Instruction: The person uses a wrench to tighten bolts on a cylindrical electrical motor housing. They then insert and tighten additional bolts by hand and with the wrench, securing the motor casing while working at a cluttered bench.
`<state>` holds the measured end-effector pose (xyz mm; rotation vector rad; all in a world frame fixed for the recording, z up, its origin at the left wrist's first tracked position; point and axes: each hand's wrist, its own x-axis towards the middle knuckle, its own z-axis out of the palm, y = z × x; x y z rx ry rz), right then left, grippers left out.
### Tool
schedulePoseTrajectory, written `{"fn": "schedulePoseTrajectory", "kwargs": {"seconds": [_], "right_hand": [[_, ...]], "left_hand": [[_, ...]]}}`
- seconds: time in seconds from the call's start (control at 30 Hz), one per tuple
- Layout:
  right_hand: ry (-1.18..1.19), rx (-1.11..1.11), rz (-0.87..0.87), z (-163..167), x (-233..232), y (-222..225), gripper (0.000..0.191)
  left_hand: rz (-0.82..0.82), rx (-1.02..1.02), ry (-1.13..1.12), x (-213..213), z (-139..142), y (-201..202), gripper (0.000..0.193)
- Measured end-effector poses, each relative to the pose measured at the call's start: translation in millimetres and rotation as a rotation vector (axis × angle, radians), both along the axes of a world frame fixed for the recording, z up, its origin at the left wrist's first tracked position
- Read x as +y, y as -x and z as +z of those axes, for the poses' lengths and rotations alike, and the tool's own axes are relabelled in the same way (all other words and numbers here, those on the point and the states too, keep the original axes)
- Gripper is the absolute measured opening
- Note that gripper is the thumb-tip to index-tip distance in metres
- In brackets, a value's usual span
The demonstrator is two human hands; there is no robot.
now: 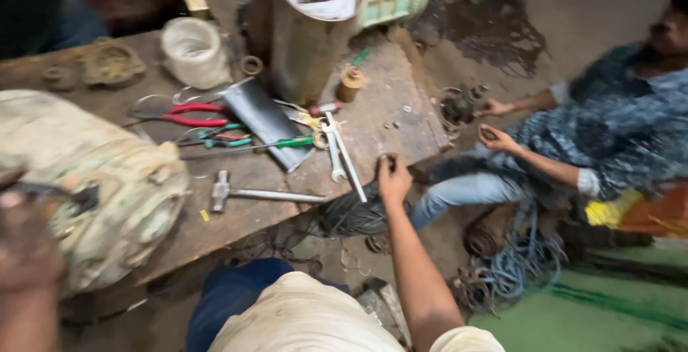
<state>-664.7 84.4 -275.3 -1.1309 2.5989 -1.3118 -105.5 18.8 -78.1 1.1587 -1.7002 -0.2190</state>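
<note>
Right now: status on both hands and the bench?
Right hand at bench edge, pinching a small dark part, unclear. Left hand blurred, near corroded motor housing. Hammer, spanners, pliers lie between. Seated co-worker handles a separate part.

Rough, stained wooden bench (387, 101); bright metal hammer (261, 194) and spanners (335, 153) (glossy red plastic on the pliers (188, 113)).

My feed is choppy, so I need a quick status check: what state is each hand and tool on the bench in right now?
Right hand: fingers pinched at the bench edge; what it holds is too small to tell.
Left hand: blurred, at the motor housing.
Hammer: lying flat, untouched.
Red-handled pliers: lying flat.
Spanner: lying flat.
Metal cylinder: upright, white cloth in its top.
Co-worker's hands: on a small motor part.
</note>
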Motion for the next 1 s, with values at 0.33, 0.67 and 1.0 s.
{"fn": "schedulePoseTrajectory", "kwargs": {"seconds": [0.33,0.67,1.0], "right_hand": [[-0.217,0.165,0.040,2.9,-17.1,11.8,0.043],[0.005,-0.978,0.146,26.6,-25.1,21.9,0.036],[0.013,-0.929,0.169,69.9,-25.4,-7.3,0.033]], "left_hand": [[0.144,-0.033,0.069,-6.5,45.0,2.3,0.023],[0.154,0.077,0.046,-3.0,68.3,4.8,0.022],[0.160,0.081,0.045,-1.6,70.8,3.4,0.020]]}}
